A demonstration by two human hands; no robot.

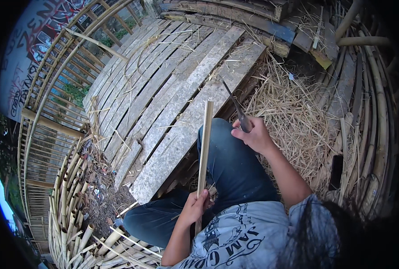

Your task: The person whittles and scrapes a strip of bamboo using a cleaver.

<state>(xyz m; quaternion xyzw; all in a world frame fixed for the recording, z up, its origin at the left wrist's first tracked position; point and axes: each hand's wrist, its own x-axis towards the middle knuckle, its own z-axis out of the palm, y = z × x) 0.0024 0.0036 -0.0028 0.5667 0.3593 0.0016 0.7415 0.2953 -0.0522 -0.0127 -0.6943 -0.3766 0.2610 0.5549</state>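
Observation:
A long, narrow bamboo strip (pixel 205 143) stands nearly upright in front of me. My left hand (pixel 196 206) is closed around its lower part, near my lap. In my right hand (pixel 255 136), above my right knee, is a knife (pixel 236 104) with a dark handle and a thin dark blade that points up and away to the left. The knife and the strip are apart. My fingers hide part of the knife's handle.
A slatted wooden platform (pixel 172 96) spreads ahead, scattered with shavings. Bamboo shavings (pixel 293 112) heap up to the right, near a dark phone-like object (pixel 336 172). Cut bamboo poles (pixel 67 210) lie at lower left, more poles (pixel 381 125) at far right. A bamboo fence (pixel 58 121) stands left.

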